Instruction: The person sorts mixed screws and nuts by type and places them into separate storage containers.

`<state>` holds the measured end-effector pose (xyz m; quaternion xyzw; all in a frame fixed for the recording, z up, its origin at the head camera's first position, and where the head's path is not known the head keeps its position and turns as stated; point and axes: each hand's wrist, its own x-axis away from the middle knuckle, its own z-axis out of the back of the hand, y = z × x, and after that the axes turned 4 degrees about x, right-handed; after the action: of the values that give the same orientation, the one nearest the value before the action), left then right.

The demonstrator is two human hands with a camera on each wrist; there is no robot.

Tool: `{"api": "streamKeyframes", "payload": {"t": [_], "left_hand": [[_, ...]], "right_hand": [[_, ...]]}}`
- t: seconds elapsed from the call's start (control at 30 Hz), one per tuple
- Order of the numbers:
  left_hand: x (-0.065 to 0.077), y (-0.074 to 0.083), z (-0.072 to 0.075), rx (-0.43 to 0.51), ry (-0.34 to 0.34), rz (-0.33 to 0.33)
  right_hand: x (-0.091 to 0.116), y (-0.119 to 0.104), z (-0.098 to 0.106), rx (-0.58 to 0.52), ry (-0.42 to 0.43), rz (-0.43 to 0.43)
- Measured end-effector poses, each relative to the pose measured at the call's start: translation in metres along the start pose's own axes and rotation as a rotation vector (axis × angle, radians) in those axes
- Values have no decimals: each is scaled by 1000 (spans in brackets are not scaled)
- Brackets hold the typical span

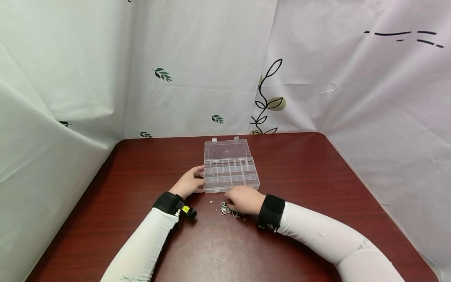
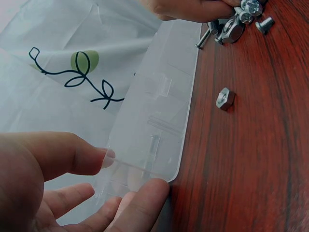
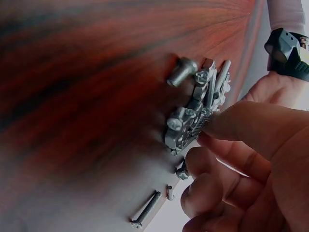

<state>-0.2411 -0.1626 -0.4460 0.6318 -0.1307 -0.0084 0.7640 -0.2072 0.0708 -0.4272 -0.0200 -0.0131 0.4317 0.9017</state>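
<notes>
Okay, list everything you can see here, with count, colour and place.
Table: one, red-brown, centre
Organiser box: one, clear, open on the table, contents unclear
Screws and nuts: many, silver, heaped in front of the box
Single nut: one, silver, left of the heap
Sheeting: count unclear, white with leaf prints, around the table
Wrist straps: two, black, one per wrist
Sleeves: two, white, on both arms
Left hand: one, holding the box's left end
Right hand: one, at the heap, grip unclear

open clear box [image 1: 231, 169] near fasteners [image 3: 198, 104]
</notes>
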Motion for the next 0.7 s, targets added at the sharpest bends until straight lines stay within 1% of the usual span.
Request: {"api": "streamKeyframes", "payload": {"t": [0.23,0.47,0.7], "left_hand": [[0,-2,0,2,-2,2],[0,-2,1,7,-8,-3],[-1,-1,2,11,-17,17]], "right_hand": [[-1,-1,2,19,-6,13],[-3,-1,-3,62,-6,16],[-3,0,-2,52,15,16]]}}
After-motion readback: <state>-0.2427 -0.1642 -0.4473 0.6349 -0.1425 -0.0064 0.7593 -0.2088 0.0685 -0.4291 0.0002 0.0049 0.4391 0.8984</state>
